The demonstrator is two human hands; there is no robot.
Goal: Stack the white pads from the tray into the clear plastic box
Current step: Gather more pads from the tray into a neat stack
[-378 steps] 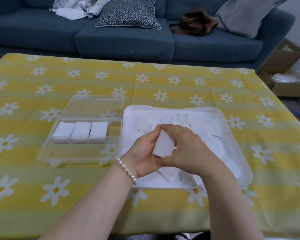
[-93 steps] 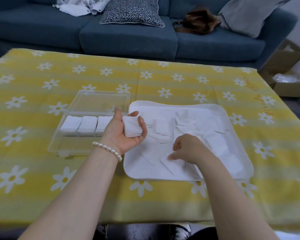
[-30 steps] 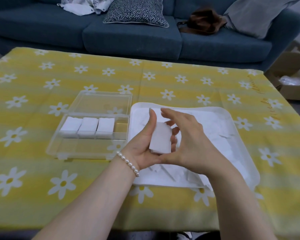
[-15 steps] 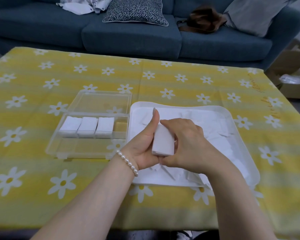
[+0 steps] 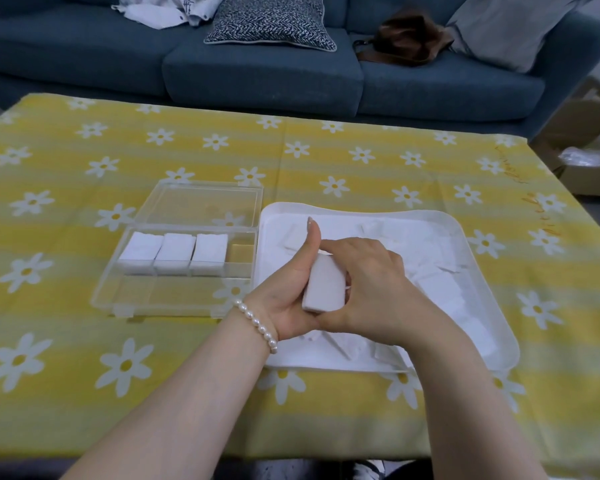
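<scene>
Low table under a yellow daisy cloth, blue sofa behind. Squaring up a small stack of white pads over the white tray, left hand cupped round it with thumb raised, right hand pinching its edges from above. Probably next: carry across to the clear plastic box and set down in the open slot beside the three stacks already there.

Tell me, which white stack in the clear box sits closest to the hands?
The rightmost stack of the three in the box. It lies nearest the tray; the other two sit further left.
</scene>
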